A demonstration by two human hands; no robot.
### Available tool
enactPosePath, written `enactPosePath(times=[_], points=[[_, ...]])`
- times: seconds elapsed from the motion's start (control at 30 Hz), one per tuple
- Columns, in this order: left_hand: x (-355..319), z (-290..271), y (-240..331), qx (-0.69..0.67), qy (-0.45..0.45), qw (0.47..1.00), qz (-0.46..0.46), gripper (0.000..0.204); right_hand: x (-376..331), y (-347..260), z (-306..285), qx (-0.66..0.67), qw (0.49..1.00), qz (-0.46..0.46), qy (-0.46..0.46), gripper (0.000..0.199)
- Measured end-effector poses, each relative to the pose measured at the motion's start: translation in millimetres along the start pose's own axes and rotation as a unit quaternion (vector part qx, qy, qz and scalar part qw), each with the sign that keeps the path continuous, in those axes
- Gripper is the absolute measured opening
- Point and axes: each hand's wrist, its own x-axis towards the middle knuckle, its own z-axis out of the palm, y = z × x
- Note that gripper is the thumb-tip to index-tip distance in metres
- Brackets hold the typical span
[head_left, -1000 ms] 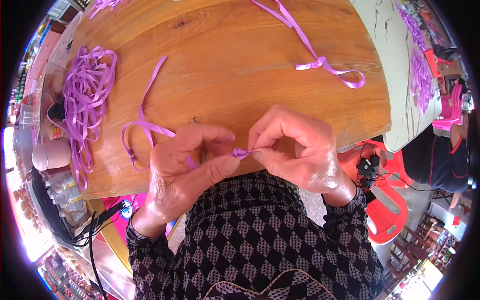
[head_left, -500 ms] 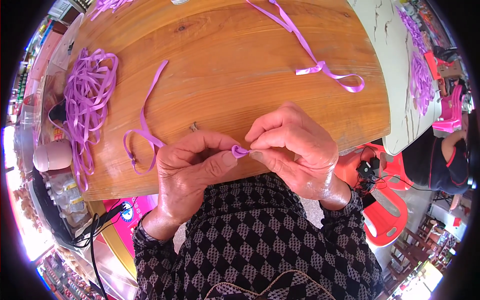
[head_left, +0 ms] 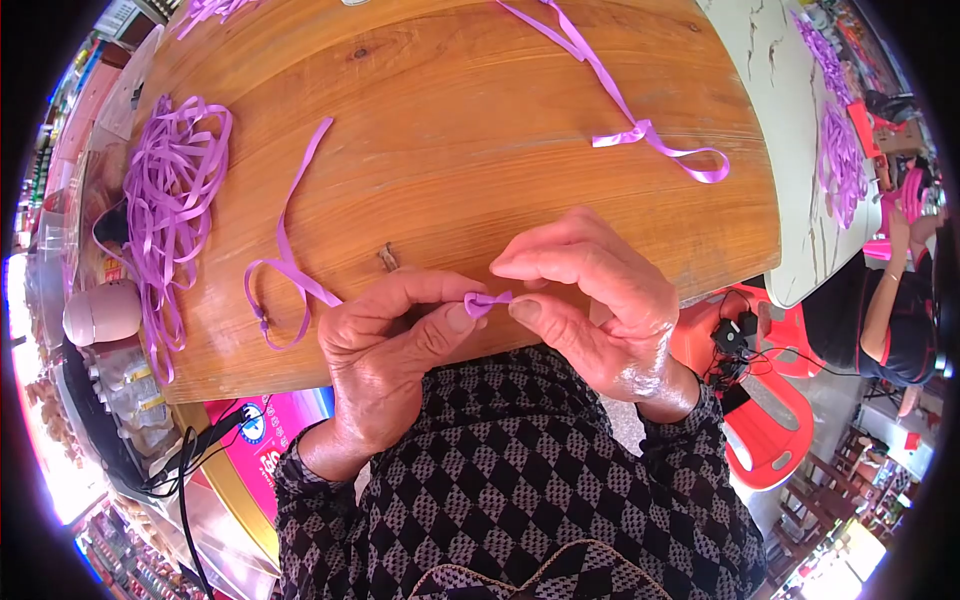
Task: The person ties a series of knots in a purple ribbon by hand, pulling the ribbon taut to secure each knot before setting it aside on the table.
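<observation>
Left hand (head_left: 385,345) pinches the ribbon (head_left: 484,300); right hand (head_left: 635,325), at three o'clock, gapes (contact unclear): a slack pinch could unfurl it.

Ribbon (head_left: 483,303) in L hand (head_left: 385,345): purple, lt sheen. Same purple for the ribbon pile (head_left: 180,185) at far L, the L ribbon strip (head_left: 287,225) & the R ribbon strip (head_left: 612,90), w/ paler, near-white glints. Desk (head_left: 430,150): warm orange-brown wood, streaky grain, a few dk knots. Side tabletop (head_left: 760,90): off-white w/ dk brownish marble-type veins. Person's top (head_left: 520,470): blk w/ rows of textured grey diamonds; neckline trim (head_left: 590,543) tan. Rounded obj. (head_left: 103,312): pale pink. Box (head_left: 250,440): magenta w/ blue-&-white round emblem. Stool (head_left: 775,430): red-orange. Cables (head_left: 735,335): blk. Co-worker's clothing (head_left: 900,335): blk w/ red edging.
</observation>
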Motion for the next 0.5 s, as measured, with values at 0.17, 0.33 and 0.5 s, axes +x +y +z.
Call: enactPosePath(times=[0.17, 0.33, 0.5], points=[[-1, 2, -6, 0.06, 0.003, 0.993, 0.101, 0.012, -1, 0, 7, 0.031, 0.999, 0.009, 0.003, 0.023], [-6, 6, -3, 0.042, 0.017, 0.996, 0.081, 0.011, -3, 3, 13, 0.031, 0.999, -0.003, 0.025, 0.023], [-6, 4, 1, -0.008, -0.001, 1.0, 0.01, 0.012, -4, 5, 13, -0.017, 0.998, -0.031, 0.051, 0.024]])
